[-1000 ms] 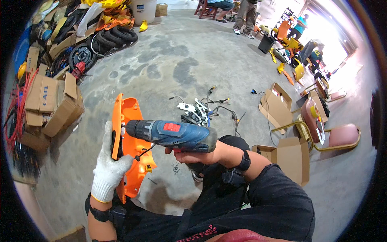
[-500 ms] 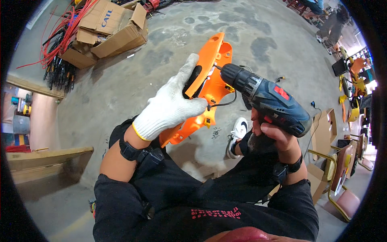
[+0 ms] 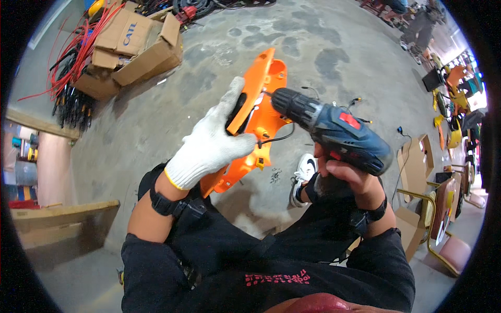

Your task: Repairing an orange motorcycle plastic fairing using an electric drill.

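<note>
My left hand, in a white knitted glove, is closed round an orange plastic housing that it holds up at a slant. A black cable comes out by my thumb and loops inside the housing. My bare right hand grips a blue and black cordless drill by its handle. The drill's chuck points left, and its bit reaches the housing's inner upper part. Whether the tip touches a screw cannot be made out. A dark round part shows at the housing's outer side, partly behind my glove.
Cardboard boxes and red wires lie at the far left. A wooden ledge stands left of me. On the right are chairs, an opened carton and orange and yellow parts. Small cable ends lie on the floor beyond the drill.
Both hands, the housing and the drill have shifted slightly left in the picture, as has the background. The bit stays at the housing's upper part, and both grips are unchanged.
</note>
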### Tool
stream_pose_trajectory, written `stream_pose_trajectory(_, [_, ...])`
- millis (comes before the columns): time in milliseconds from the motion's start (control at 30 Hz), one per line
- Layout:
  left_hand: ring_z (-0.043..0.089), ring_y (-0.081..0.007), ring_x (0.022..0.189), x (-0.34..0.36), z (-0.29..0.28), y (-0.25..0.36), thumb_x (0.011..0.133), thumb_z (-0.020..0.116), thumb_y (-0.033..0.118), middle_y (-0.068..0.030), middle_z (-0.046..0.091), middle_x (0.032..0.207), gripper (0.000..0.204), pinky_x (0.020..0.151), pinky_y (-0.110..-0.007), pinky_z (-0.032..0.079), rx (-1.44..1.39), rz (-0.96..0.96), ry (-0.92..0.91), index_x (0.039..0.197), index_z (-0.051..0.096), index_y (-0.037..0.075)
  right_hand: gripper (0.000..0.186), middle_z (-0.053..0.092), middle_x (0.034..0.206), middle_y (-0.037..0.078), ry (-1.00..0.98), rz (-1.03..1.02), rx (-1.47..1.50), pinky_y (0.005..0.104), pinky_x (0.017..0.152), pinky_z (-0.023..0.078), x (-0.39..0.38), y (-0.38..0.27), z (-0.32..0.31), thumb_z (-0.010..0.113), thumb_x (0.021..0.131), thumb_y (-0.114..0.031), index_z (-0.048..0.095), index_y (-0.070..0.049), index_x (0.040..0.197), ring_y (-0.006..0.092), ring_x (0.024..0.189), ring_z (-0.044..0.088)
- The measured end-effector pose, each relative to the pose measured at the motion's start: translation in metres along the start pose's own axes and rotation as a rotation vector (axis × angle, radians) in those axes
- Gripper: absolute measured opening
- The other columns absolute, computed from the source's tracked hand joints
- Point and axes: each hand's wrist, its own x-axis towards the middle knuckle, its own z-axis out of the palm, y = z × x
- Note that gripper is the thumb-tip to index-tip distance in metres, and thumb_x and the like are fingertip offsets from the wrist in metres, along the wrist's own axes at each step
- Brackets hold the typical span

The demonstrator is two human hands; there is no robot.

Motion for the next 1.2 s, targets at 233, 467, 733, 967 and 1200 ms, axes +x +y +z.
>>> stream_pose_trajectory(233, [0.043,-0.0223,0.134,-0.001,0.011,-0.012,0.069,0.066,0.012,-0.0201,0.043,0.147,0.096,0.109,-0.028,0.032,-0.323,-0.008,-0.064,0.152,0.022,-0.006,0.046,0.067,0.111,0.008,-0.189,-0.216,-0.386,0.0320,0.090,0.050,0.009,0.032,-0.014,0.068,0.086,-0.002,0.057,-0.005,0.131,0.0165,0.101,0.063])
stream_pose_trajectory(467, [0.057,-0.0171,0.106,0.008,0.018,-0.003,0.067,0.063,0.006,-0.0118,0.053,0.134,0.097,0.091,-0.025,0.046,-0.477,-0.127,-0.109,0.155,0.022,0.003,0.049,0.068,0.099,0.005,-0.006,-0.168,-0.279,0.0279,0.078,0.052,0.010,0.010,0.002,0.069,0.081,0.003,0.058,-0.004,0.128,0.0103,0.085,0.060])
stream_pose_trajectory(733, [0.059,-0.0176,0.086,0.026,0.014,-0.025,0.073,0.059,0.006,-0.0106,0.060,0.112,0.087,0.075,-0.031,0.052,-0.525,-0.025,0.118,0.154,0.027,0.007,0.051,0.068,0.097,0.007,0.107,-0.130,0.095,0.0289,0.070,0.053,0.003,0.013,0.010,0.069,0.077,0.002,0.058,-0.004,0.127,0.0124,0.076,0.062])
stream_pose_trajectory(967, [0.066,-0.0223,0.088,0.047,-0.006,-0.033,0.080,0.061,0.006,-0.0121,0.062,0.109,0.060,0.077,-0.035,0.056,-0.611,0.118,0.319,0.136,0.043,0.004,0.032,0.069,0.096,0.010,0.371,-0.015,0.316,0.0340,0.066,0.055,0.011,0.044,-0.013,0.063,0.082,-0.006,0.061,0.002,0.113,0.0176,0.068,0.064])
stream_pose_trajectory(1200, [0.066,-0.0209,0.066,0.073,-0.022,-0.068,0.083,0.064,0.031,-0.0078,0.065,0.087,0.039,0.058,-0.034,0.057,-1.067,-0.014,0.322,0.112,0.056,0.006,0.033,0.062,0.076,0.007,0.616,0.065,0.226,0.0356,0.050,0.051,0.025,0.091,-0.032,0.071,0.077,-0.003,0.059,-0.005,0.107,0.0197,0.054,0.060])
